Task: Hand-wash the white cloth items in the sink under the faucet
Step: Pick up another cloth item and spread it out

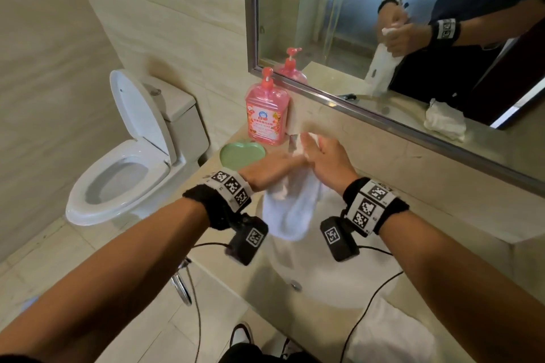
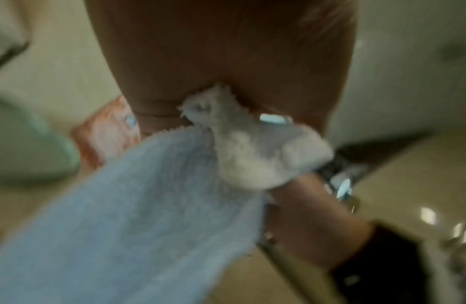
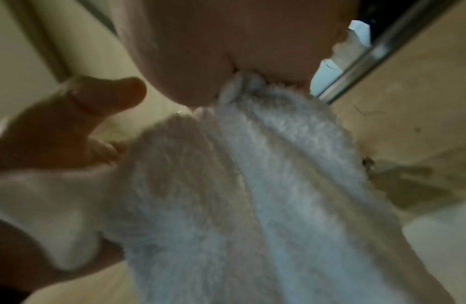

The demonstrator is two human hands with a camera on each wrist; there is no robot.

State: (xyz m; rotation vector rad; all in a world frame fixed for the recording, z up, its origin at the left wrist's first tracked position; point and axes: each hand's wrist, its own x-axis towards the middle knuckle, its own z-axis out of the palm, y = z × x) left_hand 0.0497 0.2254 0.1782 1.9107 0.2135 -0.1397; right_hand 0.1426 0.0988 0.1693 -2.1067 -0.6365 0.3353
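Observation:
Both hands hold one white cloth (image 1: 290, 209) up above the sink (image 1: 321, 289). My left hand (image 1: 283, 165) grips it from the left, and my right hand (image 1: 317, 153) grips its bunched top end, close against the left. The cloth's long tail hangs down toward the basin. In the left wrist view the bunched end (image 2: 255, 152) sticks out below the palm, with the faucet's chrome (image 2: 340, 185) behind it. The right wrist view shows the cloth (image 3: 265, 185) running down from the palm, with the left hand's fingers (image 3: 91, 96) beside it. No water stream is visible.
A pink soap bottle (image 1: 267, 115) and a green heart-shaped dish (image 1: 243, 153) stand on the counter left of the sink. Another white cloth (image 1: 386, 333) lies on the counter at the near right. The mirror (image 1: 413, 23) hangs above, and an open toilet (image 1: 124, 162) stands at the left.

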